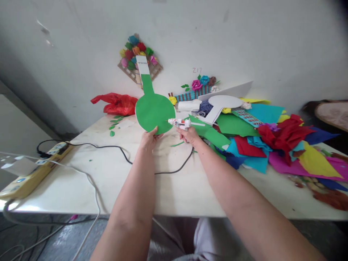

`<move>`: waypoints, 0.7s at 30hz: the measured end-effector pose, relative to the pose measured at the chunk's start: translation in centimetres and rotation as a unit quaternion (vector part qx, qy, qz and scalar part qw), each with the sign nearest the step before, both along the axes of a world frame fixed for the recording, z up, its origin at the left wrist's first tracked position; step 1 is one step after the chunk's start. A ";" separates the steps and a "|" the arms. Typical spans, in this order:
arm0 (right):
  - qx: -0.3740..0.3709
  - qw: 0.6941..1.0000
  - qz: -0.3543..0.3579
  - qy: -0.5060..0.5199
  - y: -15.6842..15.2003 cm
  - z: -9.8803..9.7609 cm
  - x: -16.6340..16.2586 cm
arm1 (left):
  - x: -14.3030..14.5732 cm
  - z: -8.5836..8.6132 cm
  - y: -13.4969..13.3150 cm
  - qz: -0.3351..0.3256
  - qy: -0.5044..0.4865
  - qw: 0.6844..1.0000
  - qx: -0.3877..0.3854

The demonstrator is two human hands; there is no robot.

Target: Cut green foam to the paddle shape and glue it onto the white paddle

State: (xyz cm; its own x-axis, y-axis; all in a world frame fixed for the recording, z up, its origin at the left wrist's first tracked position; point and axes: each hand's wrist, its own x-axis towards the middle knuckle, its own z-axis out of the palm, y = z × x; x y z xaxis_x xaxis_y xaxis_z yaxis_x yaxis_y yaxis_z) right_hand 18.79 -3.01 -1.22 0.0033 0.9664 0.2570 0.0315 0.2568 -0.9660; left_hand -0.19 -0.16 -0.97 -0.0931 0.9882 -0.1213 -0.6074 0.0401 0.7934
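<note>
My left hand (149, 139) is closed on the lower edge of a green paddle-shaped cutout (153, 108), holding it upright with its handle, white at the tip, pointing up. My right hand (189, 135) grips a white hot glue gun (181, 123). The gun's nozzle points left and touches the right edge of the green disc. A black cord (119, 148) runs from the gun across the table.
A heap of coloured paper sheets (272, 141) covers the table's right side, with a white paddle cutout (221, 103) behind. A red plastic bag (116, 103) lies at the back left. A yellow power strip (35, 170) sits at the left edge. Paper-flower crafts (138, 54) lean on the wall.
</note>
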 end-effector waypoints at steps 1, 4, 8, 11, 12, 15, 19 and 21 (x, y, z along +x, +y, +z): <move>0.003 1.000 -0.005 -0.001 0.0 0.0 0.0 | 0.0 0.0 0.0 0.000 -0.001 1.000 -0.003; 0.000 1.000 -0.010 -0.003 0.0 0.0 0.0 | -0.1 0.0 0.0 0.001 -0.005 1.000 -0.009; -0.011 1.000 -0.012 -0.013 0.1 -0.1 0.1 | 0.0 0.2 -0.2 0.008 -0.010 1.000 -0.015; -0.012 1.000 -0.007 -0.021 0.2 -0.2 0.2 | 0.0 0.2 -0.3 0.010 -0.010 1.000 -0.008; -0.014 1.000 -0.006 -0.027 0.2 -0.2 0.2 | 0.0 0.2 -0.2 0.011 -0.010 1.000 -0.005; -0.019 0.999 -0.006 -0.044 0.2 -0.2 0.2 | 0.0 0.1 -0.1 0.017 -0.011 1.000 -0.004; -0.016 0.998 -0.004 -0.053 0.2 -0.3 0.2 | 0.0 0.0 -0.1 0.013 -0.007 1.000 -0.007; -0.017 0.998 -0.004 -0.058 0.3 -0.4 0.2 | 0.0 0.0 -0.1 0.008 -0.005 1.000 -0.006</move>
